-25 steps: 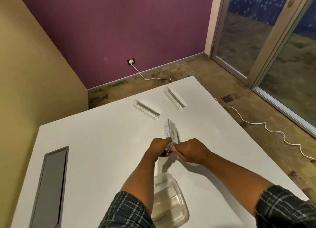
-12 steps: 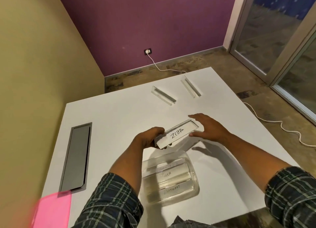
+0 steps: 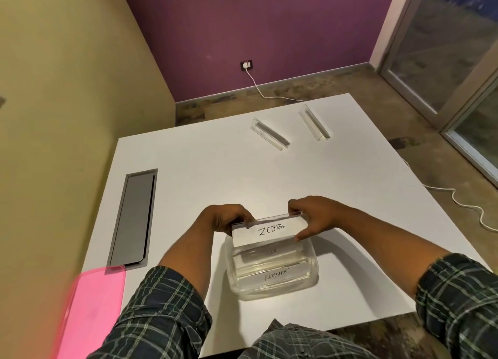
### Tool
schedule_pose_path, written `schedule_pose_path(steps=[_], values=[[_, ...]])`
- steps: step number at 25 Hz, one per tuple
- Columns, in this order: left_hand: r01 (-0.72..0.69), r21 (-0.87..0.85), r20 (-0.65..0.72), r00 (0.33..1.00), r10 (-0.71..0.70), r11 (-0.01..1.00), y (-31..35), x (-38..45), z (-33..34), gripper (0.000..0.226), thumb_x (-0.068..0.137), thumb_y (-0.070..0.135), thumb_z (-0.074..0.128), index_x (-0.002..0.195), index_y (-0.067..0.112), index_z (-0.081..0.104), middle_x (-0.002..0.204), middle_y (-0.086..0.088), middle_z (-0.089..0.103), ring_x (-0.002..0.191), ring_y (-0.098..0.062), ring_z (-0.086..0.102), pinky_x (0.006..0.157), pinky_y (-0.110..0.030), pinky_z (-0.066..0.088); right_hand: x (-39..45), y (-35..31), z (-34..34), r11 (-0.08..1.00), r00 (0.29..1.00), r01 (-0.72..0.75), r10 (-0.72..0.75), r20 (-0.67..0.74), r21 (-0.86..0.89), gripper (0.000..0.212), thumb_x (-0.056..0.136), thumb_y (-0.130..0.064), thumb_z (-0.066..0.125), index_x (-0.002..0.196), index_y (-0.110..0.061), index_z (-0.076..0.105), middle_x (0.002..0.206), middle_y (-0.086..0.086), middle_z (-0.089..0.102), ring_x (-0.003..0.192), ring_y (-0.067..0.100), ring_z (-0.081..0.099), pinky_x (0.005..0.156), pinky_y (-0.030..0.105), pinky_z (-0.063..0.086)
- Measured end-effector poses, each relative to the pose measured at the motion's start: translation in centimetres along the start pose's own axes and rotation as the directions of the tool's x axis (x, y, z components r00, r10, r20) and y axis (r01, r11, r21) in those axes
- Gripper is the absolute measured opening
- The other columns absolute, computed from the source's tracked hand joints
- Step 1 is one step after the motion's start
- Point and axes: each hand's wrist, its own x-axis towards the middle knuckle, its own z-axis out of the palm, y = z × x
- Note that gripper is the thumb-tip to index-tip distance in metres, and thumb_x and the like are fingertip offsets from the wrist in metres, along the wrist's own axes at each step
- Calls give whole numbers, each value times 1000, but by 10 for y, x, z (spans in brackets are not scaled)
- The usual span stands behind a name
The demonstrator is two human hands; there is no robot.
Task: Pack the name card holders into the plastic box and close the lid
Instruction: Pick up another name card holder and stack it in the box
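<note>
A clear name card holder [image 3: 269, 230] with a white card reading ZEBRA hangs over the far rim of the clear plastic box [image 3: 314, 276]. My left hand [image 3: 225, 220] grips its left end and my right hand [image 3: 314, 218] grips its right end. Inside the box lie two holders, one reading ELEPHANT [image 3: 277, 273] at the near side and one with a faint label [image 3: 269, 256] behind it. Two more clear holders [image 3: 269, 133] [image 3: 314, 126] lie at the far side of the white table [image 3: 202, 170]. A pink lid [image 3: 91, 313] lies at the near left edge.
A grey cable hatch [image 3: 133, 217] is set into the table's left side. A white cable [image 3: 458, 197] runs over the floor to the right, another to a wall socket [image 3: 247, 65]. Glass doors stand at the right.
My left hand carried the ZEBRA holder from mid-table back over the box. My right hand let go, then took hold of its right end. The view tilted down, showing the pink lid.
</note>
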Motion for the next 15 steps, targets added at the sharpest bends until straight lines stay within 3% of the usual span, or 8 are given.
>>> schedule_pose_path(steps=[2, 7, 9, 13, 15], values=[[10, 152, -27, 1000, -6, 988, -6, 4, 1, 43, 80, 7, 58, 120, -4, 69, 97, -9, 62, 76, -21, 53, 64, -26, 43, 3, -8, 7, 997, 1000, 6, -4, 29, -75, 58, 66, -61, 80, 100, -28, 47, 92, -9, 63, 80, 14, 54, 69, 34, 46], [-4, 430, -194, 976, 97, 903, -15, 11, 5, 19, 84, 2, 61, 95, -5, 75, 94, -15, 68, 77, -21, 54, 63, -25, 41, 7, -20, 20, 967, 998, 57, -58, 3, -248, 55, 74, -56, 77, 107, -20, 50, 99, -1, 65, 88, 23, 61, 69, 34, 45], [29, 526, -208, 973, 96, 850, -18, 13, 8, 23, 83, 0, 64, 102, -4, 76, 98, -15, 73, 74, -19, 59, 62, -24, 44, 10, -24, 29, 931, 996, 91, -90, 21, -352, 57, 76, -55, 75, 110, -16, 51, 103, 2, 65, 91, 26, 62, 72, 36, 48], [108, 767, -245, 960, 134, 633, -25, 14, 22, 18, 79, 16, 71, 95, 11, 78, 86, -4, 68, 78, -20, 58, 74, -28, 49, 14, -28, 45, 872, 995, 95, -86, 40, -481, 57, 80, -50, 75, 116, -14, 50, 108, 7, 65, 95, 31, 63, 75, 39, 49], [153, 852, -279, 942, 187, 500, -30, 15, 31, 14, 80, 18, 69, 93, 17, 76, 92, -4, 72, 81, -23, 62, 73, -30, 51, 15, -29, 49, 867, 995, 97, -67, 79, -489, 54, 81, -44, 77, 116, -13, 50, 110, 9, 66, 95, 33, 64, 77, 41, 51]])
